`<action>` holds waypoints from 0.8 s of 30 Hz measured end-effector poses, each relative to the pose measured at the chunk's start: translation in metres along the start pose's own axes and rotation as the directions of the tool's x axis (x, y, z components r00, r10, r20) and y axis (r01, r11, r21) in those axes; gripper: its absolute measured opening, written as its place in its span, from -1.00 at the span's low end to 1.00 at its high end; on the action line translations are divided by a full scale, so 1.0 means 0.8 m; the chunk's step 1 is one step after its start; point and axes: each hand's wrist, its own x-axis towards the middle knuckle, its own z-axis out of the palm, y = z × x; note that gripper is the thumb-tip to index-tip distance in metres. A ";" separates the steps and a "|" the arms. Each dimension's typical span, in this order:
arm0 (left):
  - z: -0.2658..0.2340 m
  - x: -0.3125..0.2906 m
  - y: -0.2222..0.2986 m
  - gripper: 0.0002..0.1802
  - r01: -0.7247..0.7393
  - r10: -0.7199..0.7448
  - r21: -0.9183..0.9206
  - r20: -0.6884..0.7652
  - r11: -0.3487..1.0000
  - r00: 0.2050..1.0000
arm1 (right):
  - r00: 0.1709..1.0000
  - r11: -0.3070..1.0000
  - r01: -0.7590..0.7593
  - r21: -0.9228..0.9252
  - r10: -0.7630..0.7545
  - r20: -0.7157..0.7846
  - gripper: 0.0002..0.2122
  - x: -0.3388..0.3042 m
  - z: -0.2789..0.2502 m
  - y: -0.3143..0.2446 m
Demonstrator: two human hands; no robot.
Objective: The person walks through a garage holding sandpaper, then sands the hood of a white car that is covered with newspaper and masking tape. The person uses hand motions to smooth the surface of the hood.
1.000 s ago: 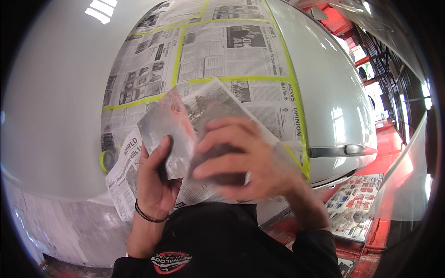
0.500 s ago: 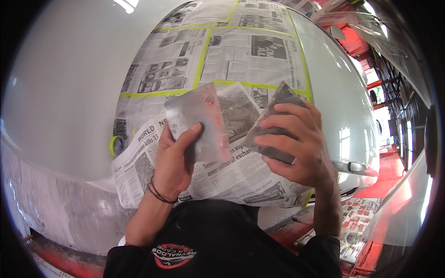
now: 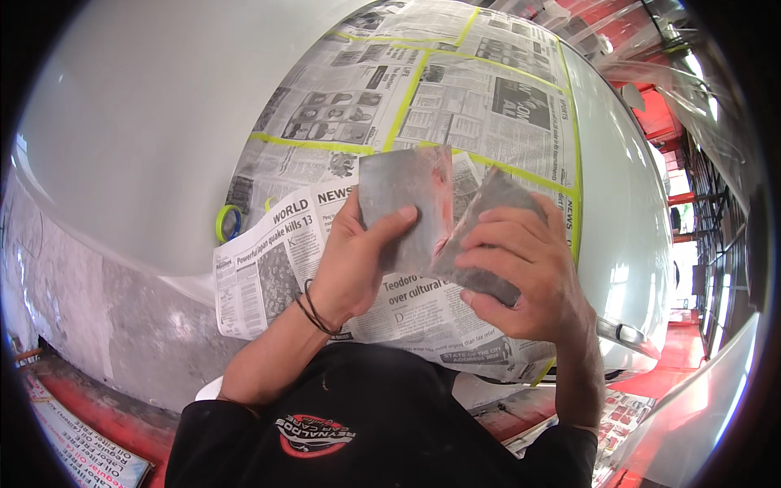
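My left hand (image 3: pixel 358 252) grips a flat grey rectangular plate (image 3: pixel 399 179), thumb on its face and fingers behind it. Reddish-pink paste is smeared along the plate's right edge. In my right hand (image 3: pixel 533 272) is a second flat grey plate (image 3: pixel 498 195), held tilted with the fingers spread across its face. Its lower left edge meets or nearly meets the smeared edge of the other plate; whether they touch I cannot tell. Both are held above a loose newspaper sheet (image 3: pixel 268 285) in front of my body.
Newspaper (image 3: pixel 455 106) held by yellow-green tape (image 3: pixel 407 102) covers part of a white car panel (image 3: pixel 163 122). A tape roll (image 3: pixel 220 224) sits beside the loose sheet at left. Clear plastic sheeting (image 3: pixel 700 106) hangs at right. Below left is a red floor edge (image 3: pixel 89 390).
The two plates have come closer together, the right one now at the left one's smeared edge. The left plate stands more upright. The whole view has shifted, moving the surroundings rightward.
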 end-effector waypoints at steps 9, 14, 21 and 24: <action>-0.006 0.004 -0.016 -0.47 -0.008 0.009 0.066 -0.012 0.998 1.000 | 0.999 1.000 -0.026 -0.010 0.026 0.037 -0.74 0.007 -0.004 0.001; 0.003 0.005 -0.014 -0.51 -0.001 0.003 0.065 -0.030 0.998 1.000 | 0.997 0.998 -0.062 -0.029 0.060 -0.045 -0.72 0.003 0.005 0.003; 0.014 0.005 -0.002 -0.50 0.066 -0.074 -0.110 -0.061 0.992 0.995 | 0.991 0.951 -0.079 0.300 0.107 -0.076 -0.62 -0.016 0.037 0.002; 0.005 0.002 -0.004 -0.50 0.106 -0.111 -0.074 -0.070 0.992 0.991 | 0.991 0.984 -0.107 0.139 0.117 -0.063 -0.60 -0.026 0.027 0.016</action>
